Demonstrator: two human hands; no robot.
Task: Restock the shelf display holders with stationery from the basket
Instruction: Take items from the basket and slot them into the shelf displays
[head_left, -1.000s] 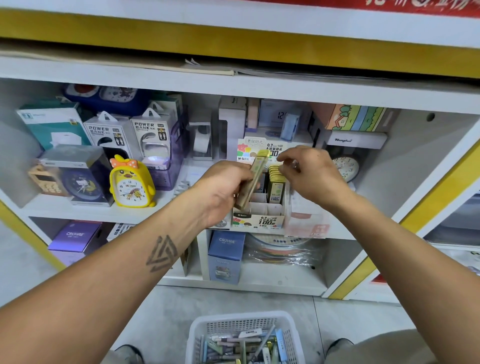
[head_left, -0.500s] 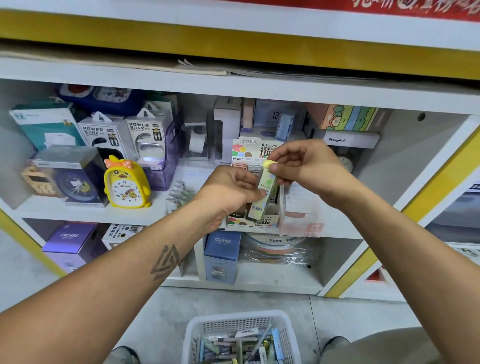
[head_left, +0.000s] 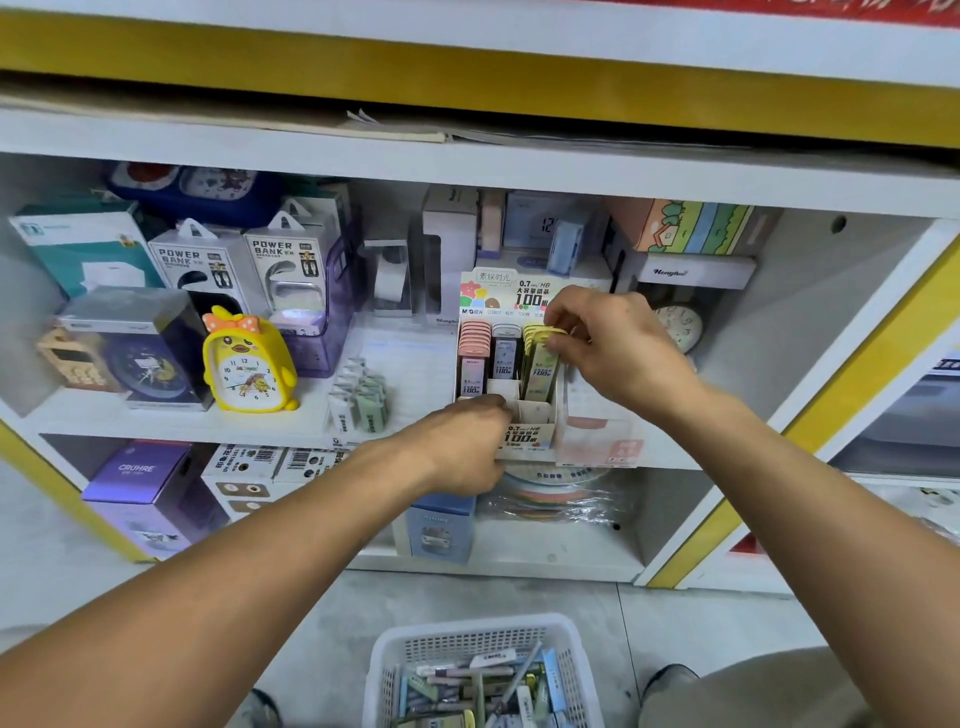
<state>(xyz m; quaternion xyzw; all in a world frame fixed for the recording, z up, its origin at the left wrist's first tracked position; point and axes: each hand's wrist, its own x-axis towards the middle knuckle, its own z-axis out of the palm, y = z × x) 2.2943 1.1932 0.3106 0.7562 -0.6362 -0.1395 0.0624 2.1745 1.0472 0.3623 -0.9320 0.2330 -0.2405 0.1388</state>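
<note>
A cardboard display holder (head_left: 524, 435) for pencil-lead cases stands on the middle shelf, with pink, grey and yellow rows. My right hand (head_left: 618, 353) pinches a yellow lead case (head_left: 542, 364) by its top, standing it in the holder's right-hand row. My left hand (head_left: 462, 447) rests low against the holder's front left, fingers curled on its front edge. A white basket (head_left: 395, 670) with several pens and stationery packs sits on the floor below me.
A yellow duck clock (head_left: 247, 364), power bank boxes (head_left: 283, 265) and a dark clock box (head_left: 135, 348) fill the shelf's left. Small eraser packs (head_left: 358, 402) lie left of the holder, a clear pink-labelled box (head_left: 597, 436) to its right. Purple boxes (head_left: 137, 483) sit below.
My right hand took the yellow case from my left hand and lowered it into the holder's right row. My left hand dropped to the holder's front.
</note>
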